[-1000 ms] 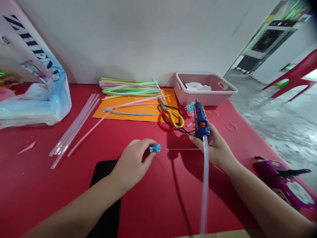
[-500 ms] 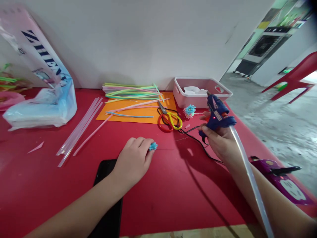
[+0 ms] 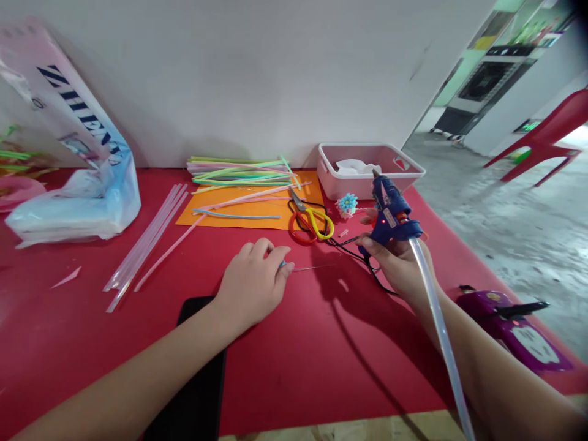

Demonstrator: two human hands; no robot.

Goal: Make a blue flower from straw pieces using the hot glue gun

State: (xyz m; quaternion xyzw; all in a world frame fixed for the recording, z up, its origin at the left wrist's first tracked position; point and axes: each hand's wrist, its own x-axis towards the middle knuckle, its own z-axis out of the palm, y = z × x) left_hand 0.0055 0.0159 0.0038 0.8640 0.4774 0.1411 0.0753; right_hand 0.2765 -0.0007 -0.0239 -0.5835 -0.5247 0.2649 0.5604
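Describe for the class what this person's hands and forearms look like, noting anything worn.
The left hand and the right hand are bare, with no gloves or rings visible. The left forearm and the right forearm show no sleeves, watches or bracelets.

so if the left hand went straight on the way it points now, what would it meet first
Leaving aside the thin strand running out from its grip, the left hand would probably meet the black cord near the scissors first, though depth is hard to judge.
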